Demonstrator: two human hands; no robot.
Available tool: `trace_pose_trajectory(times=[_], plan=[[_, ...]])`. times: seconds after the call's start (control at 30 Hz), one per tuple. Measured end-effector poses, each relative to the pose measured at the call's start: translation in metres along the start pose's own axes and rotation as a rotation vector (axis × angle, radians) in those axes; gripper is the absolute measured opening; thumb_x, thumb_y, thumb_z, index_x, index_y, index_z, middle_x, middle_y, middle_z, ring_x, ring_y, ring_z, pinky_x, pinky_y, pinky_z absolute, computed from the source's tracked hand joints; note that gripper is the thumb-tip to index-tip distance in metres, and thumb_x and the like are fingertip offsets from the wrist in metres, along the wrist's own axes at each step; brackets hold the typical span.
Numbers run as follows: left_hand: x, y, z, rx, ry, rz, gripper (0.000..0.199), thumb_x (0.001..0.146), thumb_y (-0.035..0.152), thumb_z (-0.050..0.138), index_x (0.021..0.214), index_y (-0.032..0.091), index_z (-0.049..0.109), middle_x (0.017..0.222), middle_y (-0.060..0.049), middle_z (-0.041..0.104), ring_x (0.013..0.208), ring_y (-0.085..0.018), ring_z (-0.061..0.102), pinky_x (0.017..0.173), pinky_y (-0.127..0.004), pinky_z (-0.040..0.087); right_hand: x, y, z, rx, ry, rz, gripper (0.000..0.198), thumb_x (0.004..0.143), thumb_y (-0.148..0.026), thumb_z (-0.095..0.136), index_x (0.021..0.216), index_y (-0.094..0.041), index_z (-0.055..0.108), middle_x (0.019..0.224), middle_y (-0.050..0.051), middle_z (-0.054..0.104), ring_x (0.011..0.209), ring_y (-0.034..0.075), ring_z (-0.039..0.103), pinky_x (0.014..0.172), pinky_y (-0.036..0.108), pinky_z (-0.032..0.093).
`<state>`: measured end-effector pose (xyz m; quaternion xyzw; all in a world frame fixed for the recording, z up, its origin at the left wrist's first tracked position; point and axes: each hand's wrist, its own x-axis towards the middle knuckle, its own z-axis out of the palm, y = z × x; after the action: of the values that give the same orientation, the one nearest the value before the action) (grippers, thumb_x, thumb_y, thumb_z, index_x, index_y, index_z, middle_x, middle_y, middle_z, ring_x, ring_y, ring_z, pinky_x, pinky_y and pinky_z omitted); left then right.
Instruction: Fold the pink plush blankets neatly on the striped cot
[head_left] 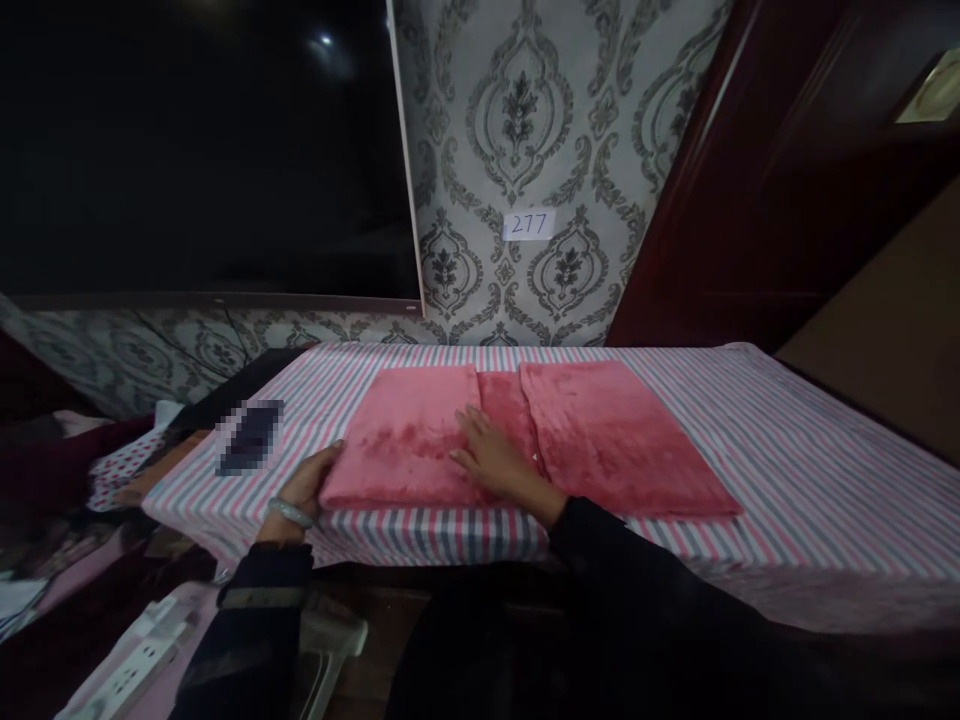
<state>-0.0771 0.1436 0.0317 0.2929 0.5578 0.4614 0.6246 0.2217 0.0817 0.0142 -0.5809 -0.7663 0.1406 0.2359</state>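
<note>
A pink, plush piece of fabric (615,430) lies on the striped cloth with both its sides folded inward, leaving a narrow darker strip in the middle. My right hand (495,455) rests flat on the left folded panel near its inner edge, fingers spread. At the left outer edge of that panel is my left hand (304,485), touching the fabric's side; its thumb and fingers lie along the edge, partly hidden. A bracelet (291,513) circles the left wrist.
The striped cloth (795,480) covers the table. A blurred-out dark object (251,438) lies at its left. A large television (202,150) hangs behind on the patterned wall. Below left are a white power strip (139,670) and heaped fabrics (127,465).
</note>
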Motion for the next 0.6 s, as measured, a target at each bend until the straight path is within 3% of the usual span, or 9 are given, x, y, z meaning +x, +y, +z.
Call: trace_pose_trajectory(times=[0.13,0.27,0.47,0.6], plan=[[0.005,0.006,0.007,-0.014,-0.104,-0.097,0.006,0.075,0.018,0.068,0.080,0.020,0.071,0.079,-0.010,0.077,0.100,-0.031,0.074,0.086,-0.037,0.061,0.008,0.006,0.020,-0.019,-0.077,0.081,0.074,0.099,-0.048,0.049,0.157,-0.004,0.034,0.164,0.022,0.024,0.155,0.032,0.014,0.125,0.050,0.019],[0.011,0.013,0.014,0.052,-0.103,-0.013,0.006,0.070,0.020,0.065,0.070,0.026,0.066,0.073,-0.007,0.075,0.107,-0.033,0.071,0.088,-0.036,0.060,0.005,0.010,0.024,-0.044,-0.115,0.098,0.070,0.101,-0.046,0.047,0.156,-0.004,0.035,0.165,0.021,0.024,0.155,0.030,0.014,0.125,0.047,0.018],[0.002,0.048,0.049,0.158,-0.150,0.228,0.008,0.064,0.027,0.071,0.063,0.023,0.064,0.065,-0.006,0.069,0.087,-0.033,0.071,0.077,-0.041,0.059,0.023,-0.005,-0.023,0.222,-0.123,0.158,0.054,0.101,-0.042,0.048,0.146,-0.013,0.052,0.155,0.017,0.046,0.146,0.028,0.040,0.121,0.045,0.032],[-0.017,0.076,0.095,0.247,-0.370,0.347,0.014,0.060,0.029,0.076,0.069,0.021,0.068,0.063,-0.004,0.066,0.082,-0.030,0.069,0.074,-0.039,0.057,0.048,-0.025,-0.065,0.481,-0.026,0.080,0.063,0.102,-0.060,0.036,0.148,-0.018,0.049,0.149,0.013,0.054,0.128,0.025,0.058,0.100,0.040,0.054]])
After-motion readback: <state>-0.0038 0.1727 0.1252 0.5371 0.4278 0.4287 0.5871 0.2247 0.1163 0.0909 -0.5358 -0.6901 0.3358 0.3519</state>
